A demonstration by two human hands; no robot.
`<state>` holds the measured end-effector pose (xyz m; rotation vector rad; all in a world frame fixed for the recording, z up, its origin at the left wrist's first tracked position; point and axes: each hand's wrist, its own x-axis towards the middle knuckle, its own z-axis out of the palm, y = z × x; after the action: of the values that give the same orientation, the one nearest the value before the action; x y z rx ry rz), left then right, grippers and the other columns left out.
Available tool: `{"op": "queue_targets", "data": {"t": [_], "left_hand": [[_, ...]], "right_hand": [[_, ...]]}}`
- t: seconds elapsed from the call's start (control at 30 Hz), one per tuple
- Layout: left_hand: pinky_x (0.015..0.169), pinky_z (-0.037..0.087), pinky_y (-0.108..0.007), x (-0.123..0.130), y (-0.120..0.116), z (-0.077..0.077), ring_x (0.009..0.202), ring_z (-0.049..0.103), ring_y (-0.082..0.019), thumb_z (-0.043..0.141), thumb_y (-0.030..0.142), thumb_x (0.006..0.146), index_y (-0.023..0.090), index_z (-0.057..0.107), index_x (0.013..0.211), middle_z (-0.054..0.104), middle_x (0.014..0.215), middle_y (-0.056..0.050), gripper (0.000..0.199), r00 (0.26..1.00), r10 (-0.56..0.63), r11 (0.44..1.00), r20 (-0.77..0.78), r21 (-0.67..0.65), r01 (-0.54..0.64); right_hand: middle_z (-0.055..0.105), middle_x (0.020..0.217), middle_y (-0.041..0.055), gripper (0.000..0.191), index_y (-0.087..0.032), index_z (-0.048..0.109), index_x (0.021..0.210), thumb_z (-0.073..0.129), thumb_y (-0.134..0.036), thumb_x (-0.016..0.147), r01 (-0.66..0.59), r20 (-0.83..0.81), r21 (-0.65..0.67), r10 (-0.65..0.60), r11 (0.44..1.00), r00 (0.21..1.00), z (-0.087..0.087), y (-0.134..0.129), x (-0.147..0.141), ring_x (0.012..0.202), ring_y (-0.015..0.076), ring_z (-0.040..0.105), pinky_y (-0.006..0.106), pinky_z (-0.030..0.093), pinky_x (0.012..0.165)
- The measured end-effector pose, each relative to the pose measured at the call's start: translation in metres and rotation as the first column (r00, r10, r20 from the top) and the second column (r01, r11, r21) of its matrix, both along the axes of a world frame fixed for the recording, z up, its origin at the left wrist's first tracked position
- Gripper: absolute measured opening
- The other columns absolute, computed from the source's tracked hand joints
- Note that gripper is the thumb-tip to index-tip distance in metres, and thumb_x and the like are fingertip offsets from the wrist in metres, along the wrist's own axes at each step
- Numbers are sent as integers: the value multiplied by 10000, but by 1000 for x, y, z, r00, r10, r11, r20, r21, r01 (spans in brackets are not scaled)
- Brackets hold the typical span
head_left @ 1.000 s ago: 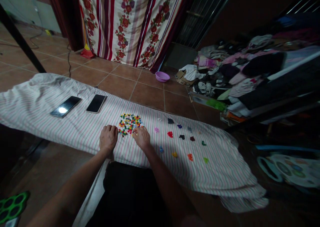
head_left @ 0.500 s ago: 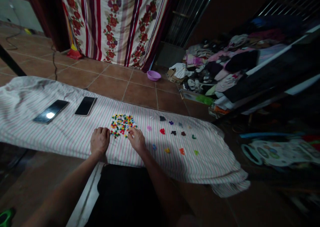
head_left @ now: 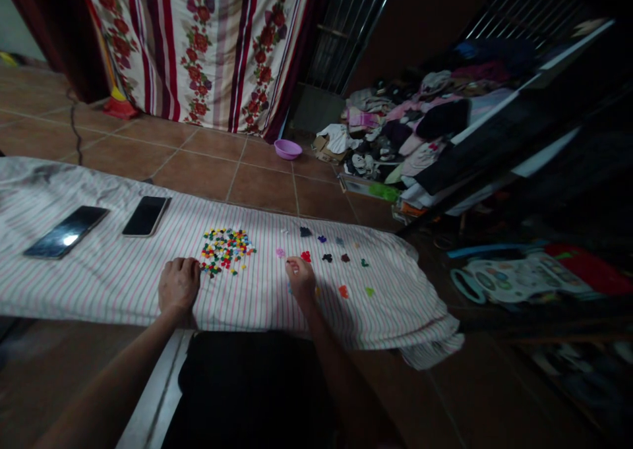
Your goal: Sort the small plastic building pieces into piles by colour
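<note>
A pile of small mixed-colour pieces (head_left: 227, 248), bead-like but too small to name exactly, lies on the striped cloth (head_left: 237, 304). My left hand (head_left: 179, 284) rests at its left edge, fingers curled together, with nothing visible in them. To the right of the pile my right hand (head_left: 301, 279) pinches what looks like a small dark piece (head_left: 289, 262). Around that hand sit little single-colour groups: pink (head_left: 280, 253), red (head_left: 305, 256), black (head_left: 327, 258), brown (head_left: 345, 258), orange (head_left: 343, 291) and lime green (head_left: 369, 291). Blue and yellow ones are partly covered by the hand.
Two phones, one dark (head_left: 66, 232) and one light-edged (head_left: 146, 216), lie left on the cloth. Beyond the cloth, a purple basin (head_left: 287, 149) stands on the tiled floor before a floral curtain (head_left: 198, 53). Heaped clothes (head_left: 395, 122) fill the back right.
My right hand has moved from the mixed pile rightward to the single-colour groups, still pinching. My left hand stays beside the pile. The camera view has shifted somewhat.
</note>
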<state>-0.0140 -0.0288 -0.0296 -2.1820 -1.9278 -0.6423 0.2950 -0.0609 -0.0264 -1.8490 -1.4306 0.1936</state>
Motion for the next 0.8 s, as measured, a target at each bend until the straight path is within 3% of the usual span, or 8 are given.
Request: {"op": "queue_targets", "data": {"t": [0.2,0.37,0.8], "left_hand": [[790,389,-385,0,0,-1,841,502,-255,352,343,924,169,646,906,602,855,-122,342,1000,0,1000,16,-20,0],[795,393,-386,1,0,0,836,500,-256,343,348,932,165,651,905,611,855,-123,359,1000,12,1000,1,-11,-12],[779,396,-366,-1,3,-5,826,503,-247,362,358,936,173,656,900,620,847,-104,349,999,8,1000,-39,2,-8]], "right_hand": [[710,880,79,265,-161,667,962,498,-250,780,214,45,-66,-212,974,976,0,-10,60,822,189,625,289,463,805],[709,907,75,250,-160,677,949,503,-226,783,338,163,-134,-315,932,935,3,-13,95,862,195,604,278,429,803],[674,945,50,274,-197,705,974,476,-152,831,420,312,-184,-352,889,882,4,-3,108,877,174,546,251,355,714]]}}
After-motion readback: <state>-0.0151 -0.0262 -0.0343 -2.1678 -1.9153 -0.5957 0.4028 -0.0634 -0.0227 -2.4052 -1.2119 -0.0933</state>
